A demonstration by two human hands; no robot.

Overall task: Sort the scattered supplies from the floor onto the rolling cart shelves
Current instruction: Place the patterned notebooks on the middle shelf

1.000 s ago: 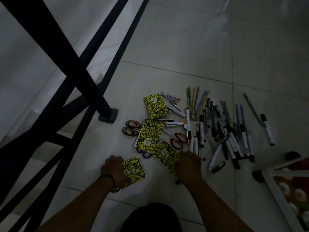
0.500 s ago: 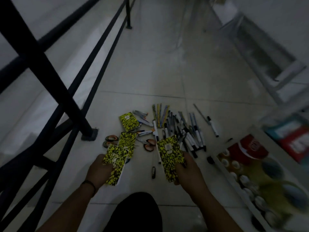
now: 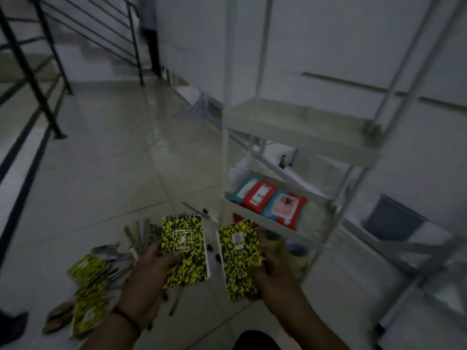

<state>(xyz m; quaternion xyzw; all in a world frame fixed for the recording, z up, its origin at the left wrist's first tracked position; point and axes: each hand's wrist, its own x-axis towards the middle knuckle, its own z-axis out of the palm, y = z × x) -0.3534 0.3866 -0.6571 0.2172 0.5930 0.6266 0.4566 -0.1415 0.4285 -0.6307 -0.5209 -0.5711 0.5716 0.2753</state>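
Hands: left hand (image 3: 146,279) grips yellow notebook (image 3: 184,251); right hand (image 3: 275,279) grips 2nd notebook (image 3: 240,258)
Cart (image 3: 298,137): white, just beside on right

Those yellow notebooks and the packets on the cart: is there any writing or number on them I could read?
No text here can be read.
Notebook in the left hand: a framed white label with lines of print, too blurred.
Notebook in the right hand: a white barcode sticker, bars visible, digits too small.
Red and teal packets on the cart shelf: white label panels, too blurred.
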